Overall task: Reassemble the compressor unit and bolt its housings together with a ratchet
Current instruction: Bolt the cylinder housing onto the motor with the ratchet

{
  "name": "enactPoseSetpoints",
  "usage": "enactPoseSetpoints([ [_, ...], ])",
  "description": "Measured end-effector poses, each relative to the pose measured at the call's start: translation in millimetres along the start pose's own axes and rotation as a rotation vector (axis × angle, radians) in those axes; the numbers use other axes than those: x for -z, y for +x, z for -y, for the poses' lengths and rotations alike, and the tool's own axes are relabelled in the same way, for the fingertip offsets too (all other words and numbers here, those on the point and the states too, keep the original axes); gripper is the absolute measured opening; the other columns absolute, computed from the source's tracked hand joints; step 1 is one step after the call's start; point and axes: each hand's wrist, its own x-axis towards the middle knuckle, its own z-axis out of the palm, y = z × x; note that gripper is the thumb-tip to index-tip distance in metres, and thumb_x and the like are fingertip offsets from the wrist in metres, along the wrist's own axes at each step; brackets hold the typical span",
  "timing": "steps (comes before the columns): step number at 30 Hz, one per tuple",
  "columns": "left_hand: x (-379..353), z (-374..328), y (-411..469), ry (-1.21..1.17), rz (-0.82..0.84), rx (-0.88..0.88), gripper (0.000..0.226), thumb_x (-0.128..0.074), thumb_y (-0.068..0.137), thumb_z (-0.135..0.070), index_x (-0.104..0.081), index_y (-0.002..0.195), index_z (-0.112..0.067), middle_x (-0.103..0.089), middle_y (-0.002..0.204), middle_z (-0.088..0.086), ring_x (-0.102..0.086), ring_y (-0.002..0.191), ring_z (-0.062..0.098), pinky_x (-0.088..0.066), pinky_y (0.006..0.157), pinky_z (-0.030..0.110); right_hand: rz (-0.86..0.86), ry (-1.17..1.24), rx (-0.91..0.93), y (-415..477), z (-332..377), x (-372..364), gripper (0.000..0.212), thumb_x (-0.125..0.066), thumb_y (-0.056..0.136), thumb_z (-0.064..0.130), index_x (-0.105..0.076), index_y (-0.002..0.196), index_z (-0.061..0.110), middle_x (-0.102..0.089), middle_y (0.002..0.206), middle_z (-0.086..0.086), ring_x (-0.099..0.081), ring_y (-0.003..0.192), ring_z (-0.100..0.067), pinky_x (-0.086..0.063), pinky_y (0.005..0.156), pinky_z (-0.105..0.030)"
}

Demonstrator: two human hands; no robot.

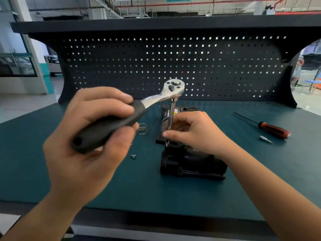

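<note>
The black compressor unit (pixel 191 162) lies on the green bench top (pixel 139 185), its long axis running away from me. My left hand (pixel 86 136) grips the black handle of a chrome ratchet (pixel 173 89), held above the bench. A long extension bar (pixel 172 115) drops from the ratchet head down to a bolt on the top of the unit. My right hand (pixel 192 131) pinches the lower end of that bar, just above the housing. A loose bolt (pixel 133 156) lies on the bench left of the unit.
A wire spring (pixel 142 129) sits left of the unit. A red-and-black screwdriver (pixel 267 126) and a small bit (pixel 265 139) lie at the right. A black pegboard (pixel 173 66) closes off the back of the bench.
</note>
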Motion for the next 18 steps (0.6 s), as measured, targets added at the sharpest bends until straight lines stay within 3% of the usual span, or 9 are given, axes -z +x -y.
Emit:
enactPoseSetpoints([
  [3, 5.9, 5.1, 11.5, -0.29, -0.082, 0.2, 0.017, -0.065, 0.079, -0.053, -0.066, 0.09, -0.04, -0.064, 0.097, -0.013, -0.063, 0.074, 0.009, -0.052, 0.071, 0.02, 0.103, 0.004, 0.017, -3.9, 2.9, 1.7, 0.018, -0.066, 0.085, 0.014, -0.07, 0.103, 0.011, -0.065, 0.083, 0.012, -0.059, 0.077, 0.006, -0.045, 0.073, -0.006],
  [7, 9.0, 21.9, 30.6, -0.471, -0.102, 0.32, 0.006, -0.064, 0.079, -0.03, -0.069, 0.081, -0.033, -0.069, 0.083, -0.009, -0.063, 0.068, 0.007, -0.053, 0.065, 0.02, 0.213, 0.112, -0.045, -7.9, 1.3, 0.2, 0.033, -0.054, 0.092, 0.005, -0.055, 0.125, 0.011, -0.062, 0.106, 0.015, -0.057, 0.093, 0.013, -0.042, 0.083, -0.003],
  [10, 8.6, 34.4, 45.9, -0.559, -0.129, 0.424, 0.015, -0.054, 0.082, -0.026, -0.068, 0.078, -0.029, -0.07, 0.082, -0.006, -0.063, 0.067, 0.008, -0.053, 0.063, 0.022, 0.198, 0.085, -0.048, -7.0, -1.2, -0.1, 0.029, -0.053, 0.093, 0.003, -0.057, 0.121, 0.01, -0.065, 0.102, 0.011, -0.059, 0.094, 0.009, -0.043, 0.086, -0.006],
  [13, 9.0, 42.1, 56.3, -0.589, -0.122, 0.549, 0.022, -0.044, 0.087, -0.026, -0.065, 0.081, -0.028, -0.072, 0.088, -0.006, -0.064, 0.079, 0.007, -0.052, 0.066, 0.023, 0.128, 0.066, -0.025, -7.2, -3.1, -1.9, 0.023, -0.059, 0.089, 0.004, -0.064, 0.111, 0.009, -0.069, 0.099, 0.005, -0.063, 0.092, 0.003, -0.048, 0.086, -0.013],
  [15, 7.3, 38.0, 52.2, -0.55, -0.113, 0.491, 0.015, -0.048, 0.087, -0.027, -0.063, 0.087, -0.028, -0.071, 0.097, -0.005, -0.063, 0.093, 0.01, -0.052, 0.074, 0.025, 0.055, 0.033, 0.0, -8.4, -5.6, -4.3, 0.021, -0.064, 0.087, 0.006, -0.068, 0.108, 0.009, -0.072, 0.098, -0.004, -0.065, 0.09, -0.006, -0.05, 0.086, -0.019],
  [18, 1.1, 9.0, 33.7, -0.296, -0.006, 0.177, 0.014, -0.056, 0.086, -0.028, -0.065, 0.096, -0.032, -0.067, 0.111, -0.008, -0.059, 0.11, 0.016, -0.047, 0.092, 0.032, -0.053, -0.006, 0.02, -8.8, -7.7, -6.6, 0.018, -0.069, 0.083, 0.01, -0.072, 0.1, 0.004, -0.073, 0.086, -0.007, -0.064, 0.081, -0.009, -0.05, 0.076, -0.018],
])
